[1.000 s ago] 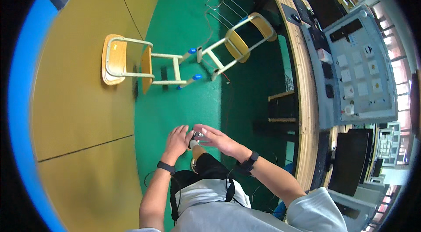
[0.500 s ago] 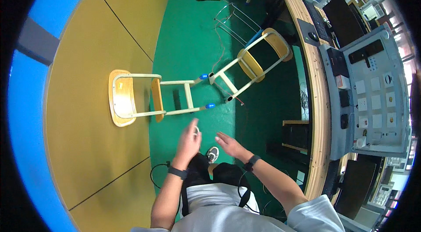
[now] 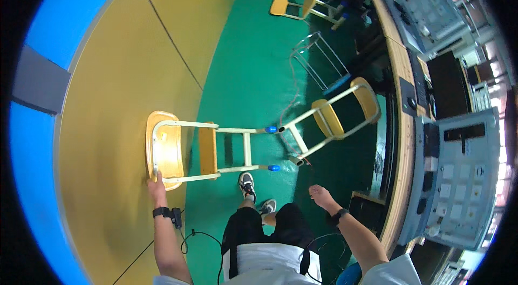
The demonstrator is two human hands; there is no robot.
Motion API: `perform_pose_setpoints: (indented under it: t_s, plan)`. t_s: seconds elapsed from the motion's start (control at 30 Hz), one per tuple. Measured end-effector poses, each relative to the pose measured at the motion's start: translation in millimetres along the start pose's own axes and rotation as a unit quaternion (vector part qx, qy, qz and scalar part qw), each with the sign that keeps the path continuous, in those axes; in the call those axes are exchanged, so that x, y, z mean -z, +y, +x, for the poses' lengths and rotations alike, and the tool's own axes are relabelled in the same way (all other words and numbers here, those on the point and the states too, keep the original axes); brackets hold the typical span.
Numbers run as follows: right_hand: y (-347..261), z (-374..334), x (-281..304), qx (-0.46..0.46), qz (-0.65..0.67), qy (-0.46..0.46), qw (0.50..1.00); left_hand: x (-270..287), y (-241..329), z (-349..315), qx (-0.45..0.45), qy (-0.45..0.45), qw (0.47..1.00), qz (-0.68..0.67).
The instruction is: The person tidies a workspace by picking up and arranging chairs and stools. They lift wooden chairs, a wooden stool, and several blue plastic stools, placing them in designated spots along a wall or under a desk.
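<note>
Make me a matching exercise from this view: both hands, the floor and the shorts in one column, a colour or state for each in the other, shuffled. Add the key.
Column one:
1. Left hand
2. Right hand
3. Floor
4. Shorts

Column two:
A. green
B. raised, apart from the left chair
C. black
D. at the edge of the left chair

Pairs: 1-D, 2-B, 3-A, 4-C
</note>
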State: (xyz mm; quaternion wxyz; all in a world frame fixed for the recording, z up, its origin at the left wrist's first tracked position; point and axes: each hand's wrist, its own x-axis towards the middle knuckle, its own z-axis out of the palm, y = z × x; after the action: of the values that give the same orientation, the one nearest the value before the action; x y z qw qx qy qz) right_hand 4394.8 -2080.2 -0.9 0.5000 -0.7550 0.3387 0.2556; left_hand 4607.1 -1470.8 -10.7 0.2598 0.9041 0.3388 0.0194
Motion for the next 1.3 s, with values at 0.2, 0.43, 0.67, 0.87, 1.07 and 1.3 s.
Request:
perform_pose_setpoints:
  t_s: [0.2,0.43,0.67,0.87,1.07,1.3]
  plan:
    - [-102,80,-81,0.113,-0.146,-0.111,0.977,-30,-38,46,0.055,0.014,0.982,-0.181]
    - [-210,121,-104,0.280,-0.233,-0.173,0.915,-45,-2,32,0.039,0.144,0.983,0.111]
    - [-208,159,-31,0.285,-0.267,-0.219,0.894,13,-32,76,-0.066,-0.194,0.967,-0.153]
    - [-252,170,-19,0.233,-0.165,-0.103,0.953,26,29,13,0.015,-0.299,0.944,-0.138]
    - [-369,79,-189,0.274,-0.197,-0.198,0.920,-3,97,-93,-0.028,-0.332,0.865,-0.374]
    - [-359,37,-238,0.291,-0.046,-0.188,0.937,-6,154,-157,-0.081,-0.256,0.888,-0.373]
